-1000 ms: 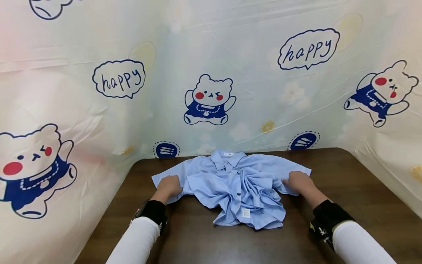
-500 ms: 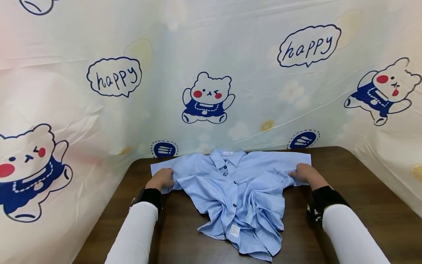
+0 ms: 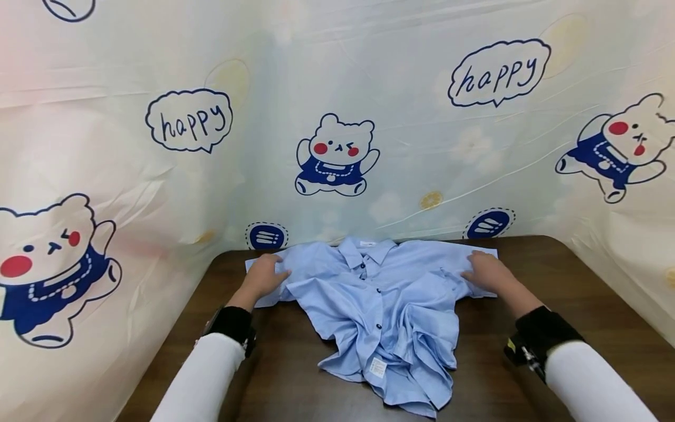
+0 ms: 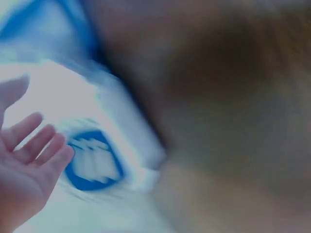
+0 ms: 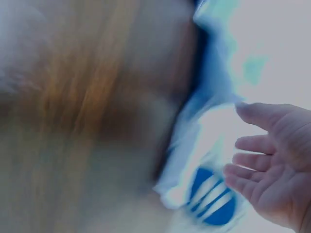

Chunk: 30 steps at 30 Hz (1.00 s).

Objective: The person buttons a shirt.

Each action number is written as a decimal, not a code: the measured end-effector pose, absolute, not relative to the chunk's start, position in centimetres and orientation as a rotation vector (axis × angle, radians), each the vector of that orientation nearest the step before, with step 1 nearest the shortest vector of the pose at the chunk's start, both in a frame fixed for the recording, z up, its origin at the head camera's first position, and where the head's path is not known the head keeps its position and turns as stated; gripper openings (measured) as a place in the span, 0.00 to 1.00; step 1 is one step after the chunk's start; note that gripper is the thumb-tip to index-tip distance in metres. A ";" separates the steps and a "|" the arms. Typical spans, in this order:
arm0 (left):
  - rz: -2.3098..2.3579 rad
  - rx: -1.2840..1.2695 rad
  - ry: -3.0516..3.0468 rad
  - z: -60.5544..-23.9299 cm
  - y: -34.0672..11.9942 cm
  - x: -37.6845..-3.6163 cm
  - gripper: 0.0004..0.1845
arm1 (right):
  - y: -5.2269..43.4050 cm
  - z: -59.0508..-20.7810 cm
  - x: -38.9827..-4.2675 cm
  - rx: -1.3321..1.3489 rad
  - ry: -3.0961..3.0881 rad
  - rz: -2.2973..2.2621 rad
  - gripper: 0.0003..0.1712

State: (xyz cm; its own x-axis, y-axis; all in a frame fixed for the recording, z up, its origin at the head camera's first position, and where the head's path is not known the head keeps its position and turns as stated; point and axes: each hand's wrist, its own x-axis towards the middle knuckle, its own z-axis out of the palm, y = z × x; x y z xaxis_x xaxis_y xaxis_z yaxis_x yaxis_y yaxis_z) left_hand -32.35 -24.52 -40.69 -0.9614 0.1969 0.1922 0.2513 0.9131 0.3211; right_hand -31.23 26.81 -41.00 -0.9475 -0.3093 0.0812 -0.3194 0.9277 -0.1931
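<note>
A light blue button-up shirt [image 3: 364, 293] lies front up on the dark wooden table [image 3: 295, 375]. Its collar points to the far edge and its short sleeves spread to both sides. Wrinkles and folds gather in the lower body, where a white label [image 3: 378, 367] shows near the hem. Over the sleeve on the left is my left hand [image 3: 265, 275], thumb apart from the fingers. My right hand [image 3: 486, 272] is over the other sleeve. Both wrist views show loosely extended fingers with nothing in them: left hand [image 4: 29, 165], right hand [image 5: 274, 160].
A pale curtain [image 3: 411, 164] printed with bears and "happy" bubbles hangs behind the table's far edge and along both sides. Black straps with devices sit on both wrists.
The shirt was bunched up, then its lower body came out toward me and the sleeves straightened. Both hands gripped the sleeves earlier; now they have let go and the fingers have opened.
</note>
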 end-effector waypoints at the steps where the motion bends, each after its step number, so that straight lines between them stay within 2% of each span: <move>1: -0.550 -0.405 -2.823 -40.1 -23.8 -31.6 0.17 | 25.9 -40.4 -30.4 0.558 -2.965 0.361 0.19; 4: -0.589 -0.705 -2.620 -38.8 -21.0 -29.0 0.03 | 22.8 -39.1 -27.4 0.807 -2.779 0.509 0.11; 8: -0.536 -1.168 -2.620 -39.4 -17.4 -25.7 0.02 | 19.6 -39.6 -24.4 1.118 -2.702 0.554 0.04; 10: -0.429 -1.301 -2.660 -40.5 -16.3 -24.7 0.02 | 18.7 -40.4 -23.6 1.176 -2.731 0.487 0.04; 17: -0.140 -1.275 -2.790 -43.2 -16.3 -24.1 0.14 | 18.9 -42.8 -23.1 1.138 -2.838 0.326 0.12; 26: -0.362 -1.308 -2.893 -42.9 -20.3 -22.9 0.18 | 22.8 -43.0 -22.3 1.202 -2.787 0.439 0.24; 30: -0.488 -1.279 -2.997 -42.5 -22.1 -22.1 0.21 | 24.4 -42.8 -21.7 1.195 -2.839 0.484 0.33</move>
